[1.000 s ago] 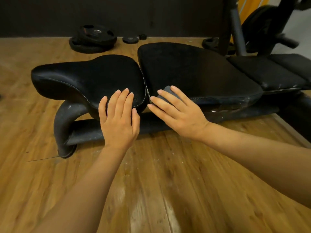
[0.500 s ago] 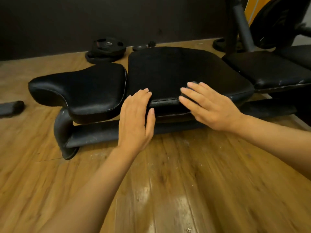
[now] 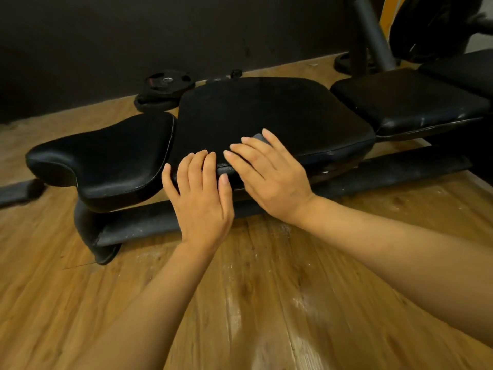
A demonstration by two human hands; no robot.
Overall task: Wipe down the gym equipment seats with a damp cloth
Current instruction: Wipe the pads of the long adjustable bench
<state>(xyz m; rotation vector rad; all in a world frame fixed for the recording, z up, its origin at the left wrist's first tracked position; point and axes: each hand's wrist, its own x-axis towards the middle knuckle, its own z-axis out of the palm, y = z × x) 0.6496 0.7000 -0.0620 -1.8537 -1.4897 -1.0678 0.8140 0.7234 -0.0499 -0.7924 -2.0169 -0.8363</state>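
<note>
**Risks at the front edge of the bench pad**

Nearest the camera, dusty white specks are being shown across the wooden floor (image 3: 266, 303), with a glossy patch that may be damp; a knee or foot could be made to slip there, though wetness cannot be confirmed.

Just beyond, the left hand (image 3: 202, 198) is being rested with straight, relaxed fingers against the front edge of the middle pad (image 3: 266, 113), gripping nothing. Beside it, almost touching, the right hand (image 3: 269, 177) is being pressed flat, fingers extended, over a grey cloth (image 3: 260, 137), of which only a small corner is being seen past the fingertips. Because the cloth is being pinned by a flat palm and not gripped, it could be left behind or bunched up during a stroke, and bare skin would then be dragged over the vinyl. With the hands so close, one could be knocked by the other.

Left of the hands, the contoured seat (image 3: 106, 158) is being left uncovered by the cloth, as is the right-hand pad (image 3: 405, 102); either could be missed.

Farther back, weight plates (image 3: 165, 88) are lying on the floor by the dark wall, a likely trip hazard if the bench is circled.
</note>
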